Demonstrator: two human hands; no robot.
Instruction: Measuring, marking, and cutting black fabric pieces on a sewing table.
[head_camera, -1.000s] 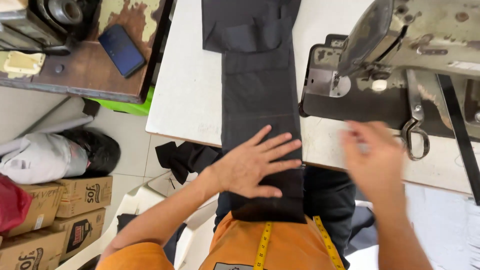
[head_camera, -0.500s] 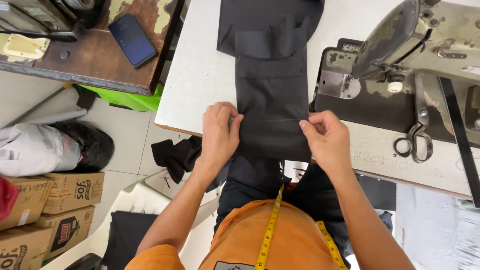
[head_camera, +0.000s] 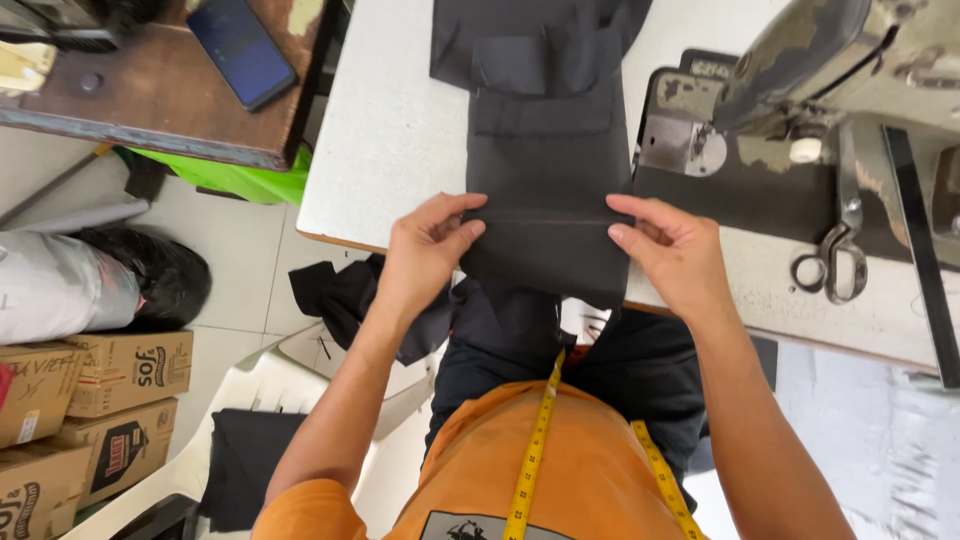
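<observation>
Pinching the dark cloth (head_camera: 545, 190) at each side of a fold, your left hand (head_camera: 425, 255) and right hand (head_camera: 675, 250) hold it on the worktop (head_camera: 390, 140), left of the sewing machine (head_camera: 850, 70); no stitching has started.

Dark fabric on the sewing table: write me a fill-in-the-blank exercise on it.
1. Both hands, the left hand and the right hand, pinch the dark ____ along a fold.
2. The scissors lie to the ____ of the dark fabric.
3. A yellow ____ tape hangs around the person's neck.

Missing words: fabric; right; measuring
</observation>
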